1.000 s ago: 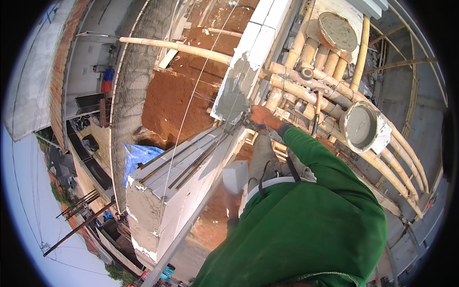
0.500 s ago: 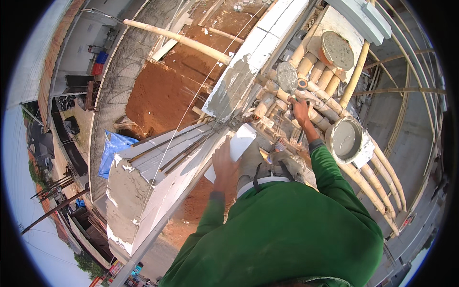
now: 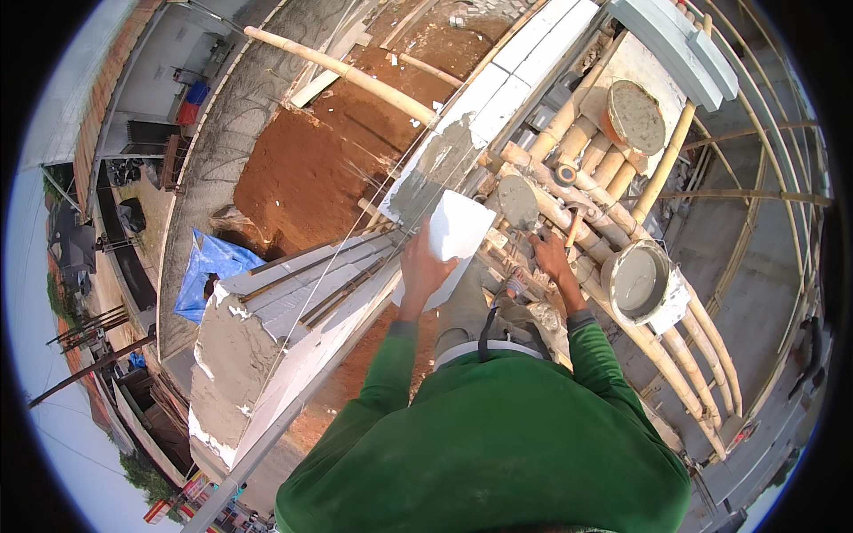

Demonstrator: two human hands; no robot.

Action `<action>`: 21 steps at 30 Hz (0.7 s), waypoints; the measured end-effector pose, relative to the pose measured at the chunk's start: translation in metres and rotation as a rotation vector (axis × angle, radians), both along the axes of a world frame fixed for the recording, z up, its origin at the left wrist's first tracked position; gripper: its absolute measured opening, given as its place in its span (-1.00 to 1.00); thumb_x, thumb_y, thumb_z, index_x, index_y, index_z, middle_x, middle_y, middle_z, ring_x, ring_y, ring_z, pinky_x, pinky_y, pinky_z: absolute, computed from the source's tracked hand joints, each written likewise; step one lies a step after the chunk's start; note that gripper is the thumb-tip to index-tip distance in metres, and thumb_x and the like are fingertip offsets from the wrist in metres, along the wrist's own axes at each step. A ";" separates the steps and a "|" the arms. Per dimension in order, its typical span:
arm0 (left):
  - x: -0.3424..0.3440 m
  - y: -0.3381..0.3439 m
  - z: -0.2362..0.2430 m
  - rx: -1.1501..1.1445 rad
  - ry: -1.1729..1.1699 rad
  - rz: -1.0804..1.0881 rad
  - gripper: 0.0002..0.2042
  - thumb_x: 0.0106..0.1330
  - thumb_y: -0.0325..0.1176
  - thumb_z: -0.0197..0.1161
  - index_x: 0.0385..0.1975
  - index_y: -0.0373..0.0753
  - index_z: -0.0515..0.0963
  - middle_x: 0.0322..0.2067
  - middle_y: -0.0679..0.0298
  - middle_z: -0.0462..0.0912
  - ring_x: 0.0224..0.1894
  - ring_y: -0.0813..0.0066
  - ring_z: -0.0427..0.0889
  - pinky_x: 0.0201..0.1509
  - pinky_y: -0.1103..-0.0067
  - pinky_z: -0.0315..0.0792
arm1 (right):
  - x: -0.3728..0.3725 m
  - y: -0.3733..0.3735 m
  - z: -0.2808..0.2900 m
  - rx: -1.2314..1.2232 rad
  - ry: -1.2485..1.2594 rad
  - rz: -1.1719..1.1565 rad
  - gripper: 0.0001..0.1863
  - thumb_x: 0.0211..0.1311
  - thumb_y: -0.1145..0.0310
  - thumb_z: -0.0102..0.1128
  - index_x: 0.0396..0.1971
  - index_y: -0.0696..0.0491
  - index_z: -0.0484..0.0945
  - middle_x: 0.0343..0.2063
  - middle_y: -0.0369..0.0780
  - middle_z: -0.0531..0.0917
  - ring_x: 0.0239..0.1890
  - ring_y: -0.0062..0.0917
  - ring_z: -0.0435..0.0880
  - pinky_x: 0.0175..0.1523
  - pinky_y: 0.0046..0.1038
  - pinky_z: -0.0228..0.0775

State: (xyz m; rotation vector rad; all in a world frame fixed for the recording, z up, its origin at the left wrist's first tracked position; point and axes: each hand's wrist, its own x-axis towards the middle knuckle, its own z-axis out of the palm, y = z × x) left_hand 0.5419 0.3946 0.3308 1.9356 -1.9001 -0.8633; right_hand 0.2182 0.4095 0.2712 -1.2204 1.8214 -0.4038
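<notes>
My left hand (image 3: pixel 425 271) is closed on the edge of a white lightweight block (image 3: pixel 464 226), holding it tilted beside the wall (image 3: pixel 524 67). Grey mortar (image 3: pixel 418 194) is spread along the wall's top, just beyond the block. In my right hand (image 3: pixel 554 259) is a trowel (image 3: pixel 517 202), its blade coated in wet mortar and pointing away from me, close to the right of the block. The trowel's handle is mostly hidden by my fingers. A hammer (image 3: pixel 575 215) lies on the bamboo near that hand.
A bamboo scaffold (image 3: pixel 640 333) runs along my right, carrying a white bucket (image 3: pixel 608 277) of mortar and an orange-sided basin (image 3: pixel 613 133) with more mortar. String lines (image 3: pixel 336 229) stretch along the wall. Red soil (image 3: pixel 293 173) lies below, left of the wall; a bamboo pole (image 3: pixel 342 71) juts out over it.
My left hand has lifted the block and moved it away from me, showing more of its face. My right hand has brought the trowel left and nearer, toward the block.
</notes>
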 end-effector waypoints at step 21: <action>0.048 0.105 0.035 0.052 -0.197 0.029 0.14 -0.03 -0.18 0.64 0.58 -0.27 0.09 0.16 -0.09 0.58 0.20 -0.14 0.54 0.31 0.04 0.36 | 0.031 -0.035 -0.053 0.023 -0.133 0.429 -0.52 0.47 0.08 0.17 -0.01 0.25 0.68 -0.18 0.19 0.73 -0.06 0.04 0.72 0.12 -0.10 0.49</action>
